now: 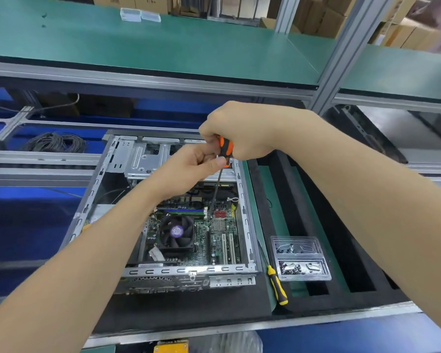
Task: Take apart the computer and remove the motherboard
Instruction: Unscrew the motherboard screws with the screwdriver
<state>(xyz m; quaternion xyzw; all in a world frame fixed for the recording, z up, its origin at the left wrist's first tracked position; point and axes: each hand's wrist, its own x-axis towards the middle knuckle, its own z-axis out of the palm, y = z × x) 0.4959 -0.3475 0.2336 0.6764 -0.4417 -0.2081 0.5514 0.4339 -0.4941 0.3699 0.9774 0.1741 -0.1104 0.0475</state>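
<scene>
An open metal computer case lies on the bench with its green motherboard exposed, a black CPU fan on its left part. My right hand is shut on the orange-and-black handle of a screwdriver. The long shaft slants down and its tip meets the board near a small silver heatsink. My left hand pinches the lower end of the handle where the shaft starts. A silver drive cage spans the far end of the case.
A yellow-and-black screwdriver lies right of the case. Beside it stands a clear plastic tray holding screws. Black foam with slots covers the bench to the right. A coil of black cable lies far left. A green shelf overhangs.
</scene>
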